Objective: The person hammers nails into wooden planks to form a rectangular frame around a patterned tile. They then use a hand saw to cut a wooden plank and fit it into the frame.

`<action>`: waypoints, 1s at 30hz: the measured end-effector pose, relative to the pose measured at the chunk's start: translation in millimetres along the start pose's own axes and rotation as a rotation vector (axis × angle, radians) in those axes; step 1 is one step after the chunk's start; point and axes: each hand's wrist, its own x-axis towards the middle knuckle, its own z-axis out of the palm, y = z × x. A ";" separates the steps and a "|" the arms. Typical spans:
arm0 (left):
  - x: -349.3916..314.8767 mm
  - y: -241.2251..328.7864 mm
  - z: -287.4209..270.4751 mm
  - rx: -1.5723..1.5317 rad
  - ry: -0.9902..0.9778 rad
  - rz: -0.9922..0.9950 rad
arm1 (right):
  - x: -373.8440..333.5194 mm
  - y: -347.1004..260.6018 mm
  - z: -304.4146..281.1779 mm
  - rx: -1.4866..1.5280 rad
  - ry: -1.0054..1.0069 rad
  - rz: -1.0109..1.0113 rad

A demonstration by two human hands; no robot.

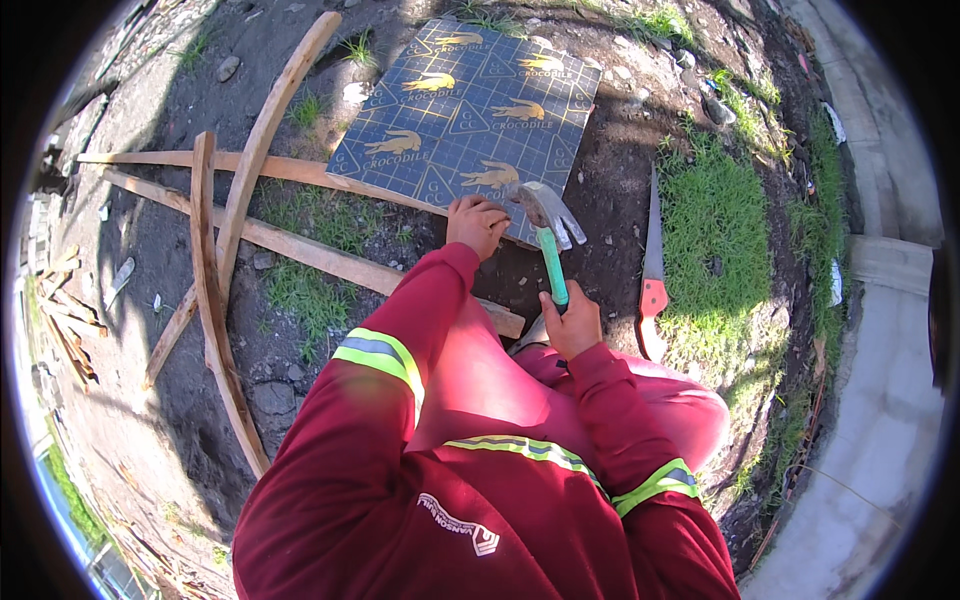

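Observation:
A claw hammer (552, 257) with a green handle and metal head is gripped by my right hand (574, 321), its fingers wrapped round the lower handle. The hammer head is over the near right corner of a dark blue plywood panel (450, 130) printed with gold figures. At the panel's near edge, my left hand (477, 225) rests with its fingers curled together, left of the hammer head. Anything small pinched in those fingers is hidden. A wooden strip (300, 171) runs along under the panel's near edge and sticks out far to the left.
To the right, a handsaw (653, 290) with a red handle lies beside grass (715, 220). Several timber strips (330, 258) cross on the soil at left, and short wood offcuts (70, 320) lie farther left. A concrete kerb (880, 340) borders the right side.

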 end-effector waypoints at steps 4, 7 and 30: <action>3.8 4.0 -6.0 0.028 -0.073 -0.015 | 6.2 -24.9 -9.6 -0.166 -0.041 0.079; 9.9 -1.9 -15.5 -0.044 -0.177 -0.044 | 9.4 -43.7 -28.3 -0.090 0.079 0.015; 10.4 -23.6 -79.3 0.530 -0.627 -0.298 | 44.2 -38.7 -39.4 0.132 0.407 -0.360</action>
